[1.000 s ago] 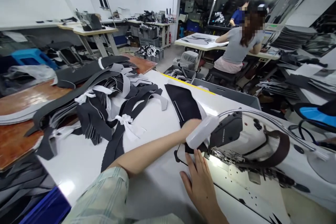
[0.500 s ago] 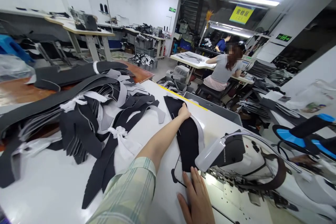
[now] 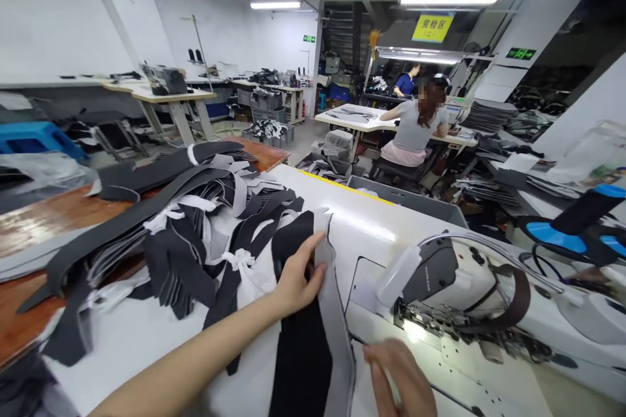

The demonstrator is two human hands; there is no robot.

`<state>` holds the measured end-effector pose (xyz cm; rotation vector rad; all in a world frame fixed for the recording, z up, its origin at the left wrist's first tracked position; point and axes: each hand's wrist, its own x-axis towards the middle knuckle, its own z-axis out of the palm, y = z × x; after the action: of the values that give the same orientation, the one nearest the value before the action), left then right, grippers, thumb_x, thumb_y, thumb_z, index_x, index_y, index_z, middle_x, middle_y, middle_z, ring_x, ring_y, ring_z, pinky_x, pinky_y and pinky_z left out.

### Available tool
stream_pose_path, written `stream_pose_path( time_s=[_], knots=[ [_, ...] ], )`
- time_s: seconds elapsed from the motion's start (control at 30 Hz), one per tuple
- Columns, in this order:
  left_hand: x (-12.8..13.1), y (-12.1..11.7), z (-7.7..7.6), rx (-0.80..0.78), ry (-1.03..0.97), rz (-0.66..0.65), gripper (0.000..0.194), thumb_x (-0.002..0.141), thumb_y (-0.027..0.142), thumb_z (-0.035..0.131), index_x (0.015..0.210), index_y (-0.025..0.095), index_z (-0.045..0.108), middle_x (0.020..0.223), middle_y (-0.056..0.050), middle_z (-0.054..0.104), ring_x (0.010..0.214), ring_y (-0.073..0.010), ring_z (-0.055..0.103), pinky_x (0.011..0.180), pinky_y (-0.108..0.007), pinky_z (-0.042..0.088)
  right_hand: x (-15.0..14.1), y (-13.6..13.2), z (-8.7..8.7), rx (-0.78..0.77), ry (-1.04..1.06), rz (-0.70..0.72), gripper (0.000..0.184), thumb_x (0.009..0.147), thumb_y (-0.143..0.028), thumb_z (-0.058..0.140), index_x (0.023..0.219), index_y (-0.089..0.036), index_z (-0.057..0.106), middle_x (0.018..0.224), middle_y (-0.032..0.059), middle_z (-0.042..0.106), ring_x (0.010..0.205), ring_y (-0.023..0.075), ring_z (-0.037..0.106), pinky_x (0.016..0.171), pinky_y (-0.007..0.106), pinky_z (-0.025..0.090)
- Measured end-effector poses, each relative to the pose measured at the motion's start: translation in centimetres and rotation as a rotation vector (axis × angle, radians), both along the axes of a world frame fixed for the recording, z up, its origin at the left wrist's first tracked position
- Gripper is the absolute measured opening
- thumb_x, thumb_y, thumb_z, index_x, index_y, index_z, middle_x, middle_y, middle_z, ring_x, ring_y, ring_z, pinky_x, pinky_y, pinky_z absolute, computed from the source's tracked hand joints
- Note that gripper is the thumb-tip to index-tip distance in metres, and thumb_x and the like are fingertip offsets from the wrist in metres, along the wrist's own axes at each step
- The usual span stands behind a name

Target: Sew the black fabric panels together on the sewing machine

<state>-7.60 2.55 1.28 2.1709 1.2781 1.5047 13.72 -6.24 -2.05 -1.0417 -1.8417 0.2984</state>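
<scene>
The left hand point(image 3: 298, 277) grips a black fabric piece point(image 3: 303, 365) along its grey edge point(image 3: 337, 316) over the white table point(image 3: 355, 215). The blurred right hand point(image 3: 405, 378) curls just beside that edge, near the sewing machine point(image 3: 450, 280). Dark strips point(image 3: 180, 241) lie heaped leftward; beyond, a co-worker point(image 3: 411, 124) sits

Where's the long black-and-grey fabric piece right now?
In the head view, the fabric piece is at lower centre, held by the left hand, left of the white metal sewing machine.
</scene>
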Motion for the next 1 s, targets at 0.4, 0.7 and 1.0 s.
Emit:
stream_pose_path(
  time_s=[0.4,0.7,1.0],
  knots=[
    [0.1,-6.7,1.1,0.32,0.606,-0.139,0.035,0.09,0.007,0.033,0.12,0.018,0.047,0.07,0.0,0.057,0.062,-0.0122,0.057,0.055,-0.021,0.046,-4.7,6.1,7.6,-0.576,0.532,0.309,0.037,0.084,-0.051,0.056,0.099,-0.019,0.067,0.079,0.0015,0.065,0.074,0.0164,0.059,0.07,0.03,0.052],
    [1.1,-4.9,-0.5,-0.031,0.926,-0.15,0.035,0.084,0.004,0.038,0.112,0.017,0.055,0.087,-0.007,0.062,0.07,-0.0175,0.059,0.052,-0.025,0.049,-5.7,7.0,4.1,-0.42,0.273,-0.019,0.062,0.077,-0.048,0.061,0.13,-0.02,0.045,0.105,0.0084,0.059,0.088,0.0215,0.059,0.072,0.036,0.052],
    [1.1,-5.2,1.4,-0.122,0.775,-0.168,0.01,0.086,0.016,0.049,0.091,0.018,0.058,0.085,-0.004,0.062,0.072,-0.0163,0.061,0.057,-0.026,0.049,-6.3,9.0,1.9,-0.293,0.022,-0.076,0.026,0.089,-0.032,0.034,0.089,-0.019,0.056,0.078,0.0059,0.06,0.078,0.0206,0.058,0.08,0.038,0.048]
  ],
)
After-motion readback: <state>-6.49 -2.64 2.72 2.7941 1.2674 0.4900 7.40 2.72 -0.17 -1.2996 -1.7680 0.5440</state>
